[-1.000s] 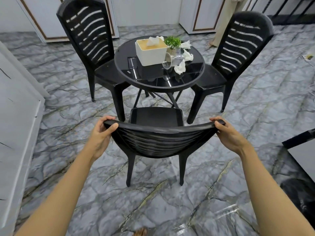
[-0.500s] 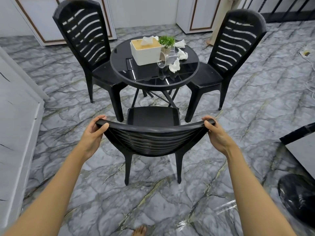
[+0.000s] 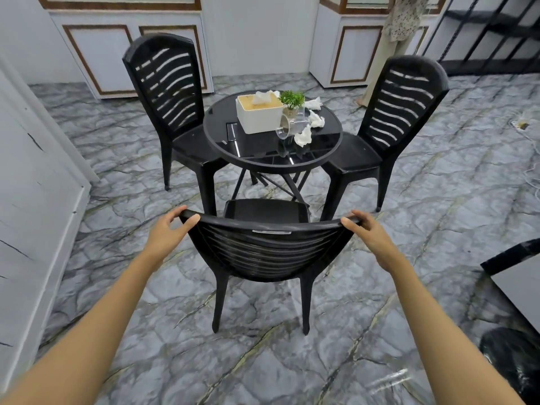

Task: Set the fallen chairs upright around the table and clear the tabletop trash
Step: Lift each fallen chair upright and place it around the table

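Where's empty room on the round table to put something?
The round black glass table is bare on its near half, between the white tissue box and the rim. The far right is crowded: small green plant, tipped clear cup, crumpled white tissues.

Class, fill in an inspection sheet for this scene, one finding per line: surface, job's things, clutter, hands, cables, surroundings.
Surface: round black glass table, reflective, carrying several items.
Job's things: three black chairs stand upright around it: near chair, left chair, right chair. Crumpled tissues lie on the tabletop.
Clutter: clear cup on its side beside a white tissue box and a small potted plant.
Hands: left hand and right hand each grip a top corner of the near chair's backrest.
Cables: plug block with white cord on the floor, far right.
Surroundings: grey marble floor, white cabinets, a person standing at the back.
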The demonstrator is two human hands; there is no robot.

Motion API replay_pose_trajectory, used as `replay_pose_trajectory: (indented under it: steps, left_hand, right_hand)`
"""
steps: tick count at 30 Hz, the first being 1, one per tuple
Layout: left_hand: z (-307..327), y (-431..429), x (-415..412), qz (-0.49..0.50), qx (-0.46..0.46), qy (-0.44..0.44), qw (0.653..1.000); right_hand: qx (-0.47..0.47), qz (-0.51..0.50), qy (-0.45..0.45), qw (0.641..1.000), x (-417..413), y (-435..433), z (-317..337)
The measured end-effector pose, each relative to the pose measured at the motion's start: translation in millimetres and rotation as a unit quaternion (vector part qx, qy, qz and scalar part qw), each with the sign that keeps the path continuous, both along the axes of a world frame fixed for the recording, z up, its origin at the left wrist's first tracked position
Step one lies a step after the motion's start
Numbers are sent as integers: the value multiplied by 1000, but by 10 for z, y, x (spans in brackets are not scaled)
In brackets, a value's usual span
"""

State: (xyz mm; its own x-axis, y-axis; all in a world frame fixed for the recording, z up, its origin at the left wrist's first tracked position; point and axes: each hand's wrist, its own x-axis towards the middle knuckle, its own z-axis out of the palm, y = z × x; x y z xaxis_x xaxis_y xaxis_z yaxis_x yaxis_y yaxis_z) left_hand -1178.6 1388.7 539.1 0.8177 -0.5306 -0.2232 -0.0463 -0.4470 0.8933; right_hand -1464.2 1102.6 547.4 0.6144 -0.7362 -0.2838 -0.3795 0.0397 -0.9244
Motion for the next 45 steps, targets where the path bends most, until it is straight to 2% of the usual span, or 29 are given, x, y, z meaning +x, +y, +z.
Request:
replay_pose_trajectory:
  steps: [4, 6, 8, 16, 24, 36, 45]
  left_hand:
    - [145, 109, 1, -18, 16, -50, 998]
    - [225, 242, 18, -15, 19, -58, 998]
    - [327, 427, 59, 2, 22, -68, 997]
    - [546, 1312, 719, -5, 144, -114, 983]
    - [458, 1857, 1615, -37, 226, -134, 964]
    - [158, 1873, 3076, -52, 258, -101, 960]
    - [34, 1587, 4957, -100, 316, -86, 940]
  right_hand:
    - [-164, 1, -7, 987, 322, 144, 282]
    - [-226, 64, -4, 972, 632, 313, 424]
    - [-250, 141, -5, 958, 989, 574, 525]
    - [-259, 331, 21, 907, 2455, 1795, 519]
    - [-290, 422, 107, 852, 3738, 2615, 325]
    - [-295, 453, 176, 823, 5287, 2709, 53]
    - [-271, 481, 217, 805, 7133, 2415, -241]
